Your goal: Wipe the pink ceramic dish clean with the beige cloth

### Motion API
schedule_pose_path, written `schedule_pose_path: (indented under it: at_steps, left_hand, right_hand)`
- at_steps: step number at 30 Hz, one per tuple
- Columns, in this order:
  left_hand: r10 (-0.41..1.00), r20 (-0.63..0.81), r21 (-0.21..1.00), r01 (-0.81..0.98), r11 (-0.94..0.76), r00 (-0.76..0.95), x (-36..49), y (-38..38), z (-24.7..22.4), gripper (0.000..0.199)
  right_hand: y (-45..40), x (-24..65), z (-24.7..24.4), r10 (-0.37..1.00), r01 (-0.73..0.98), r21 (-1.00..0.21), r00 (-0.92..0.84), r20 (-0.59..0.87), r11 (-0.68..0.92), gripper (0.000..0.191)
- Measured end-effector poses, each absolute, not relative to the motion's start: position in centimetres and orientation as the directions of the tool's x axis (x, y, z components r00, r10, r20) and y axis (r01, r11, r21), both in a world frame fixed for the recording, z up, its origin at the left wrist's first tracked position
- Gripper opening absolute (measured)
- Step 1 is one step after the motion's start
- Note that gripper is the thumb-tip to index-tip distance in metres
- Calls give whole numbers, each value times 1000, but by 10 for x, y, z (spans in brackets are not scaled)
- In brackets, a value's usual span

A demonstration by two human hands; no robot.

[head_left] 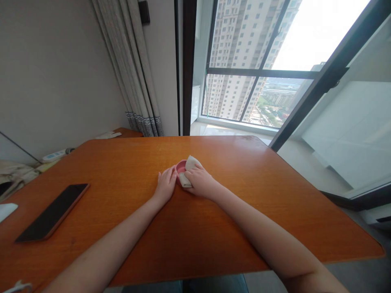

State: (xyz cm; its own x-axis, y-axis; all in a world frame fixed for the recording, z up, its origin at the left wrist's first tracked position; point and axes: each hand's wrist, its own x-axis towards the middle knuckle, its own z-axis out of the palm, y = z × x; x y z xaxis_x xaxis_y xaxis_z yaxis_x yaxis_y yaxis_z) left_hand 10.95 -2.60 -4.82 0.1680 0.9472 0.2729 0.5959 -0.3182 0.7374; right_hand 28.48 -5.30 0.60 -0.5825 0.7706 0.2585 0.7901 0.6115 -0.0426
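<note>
left hand (165,184) at pink bowl (180,167) rim, cloth (191,162) in right hand (200,180)

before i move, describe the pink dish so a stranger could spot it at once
On the orange-brown wooden table, look past the middle to where the two hands meet. The small round pink dish sits between the left hand and right hand. Its round pink rim sets it apart from the pale cloth that partly covers it.

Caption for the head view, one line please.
Left hand steadies a pink dish on a wooden table while the right hand holds a pale cloth to it.
</note>
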Motion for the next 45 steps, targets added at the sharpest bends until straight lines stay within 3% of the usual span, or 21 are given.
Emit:
schedule_pose_path:
  at_steps: [5,9,11,14,17,23,29,35,39,45]
  left_hand:
    - [953,242,778,550,-304,184,115,-27,-49,41]
    - [980,195,962,188,-197,31,133,-31,-42,44]
    - [991,133,991,-24,-134,-14,143,-34,-36,50]
    - [999,36,988,-149,-37,-9,146,-36,-31,47]
    - [998,8,993,-120,-16,-68,137,-33,-33,34]
    - [969,245,966,88,-242,-29,107,-21,-38,39]
    - [930,366,915,198,-351,-43,102,-24,-26,44]
    - [927,367,913,221,-343,-78,117,-39,-25,50]
    - [941,324,934,192,-301,-102,121,-43,-31,68]
    - [925,379,910,192,-368,-19,111,-31,-31,55]
  right_hand:
    - [-47,287,4,757,768,-55,-613,228,638,17]
    - [-48,278,-2,715,778,48,-599,361,627,9]
    - [-50,273,-6,655,772,127,-603,455,623,19]
    - [-52,267,-11,569,728,167,-639,518,665,24]
    - [-53,266,-13,537,672,137,-683,494,728,21]
    - [-53,273,-12,505,635,128,-706,497,762,19]
    - [-47,271,-18,591,784,173,-575,566,596,22]
    - [-44,274,-24,601,724,192,-666,442,662,20]
    - [-49,273,-24,655,750,67,-614,440,658,17]
    - [-57,271,-9,655,714,73,-673,344,696,9]
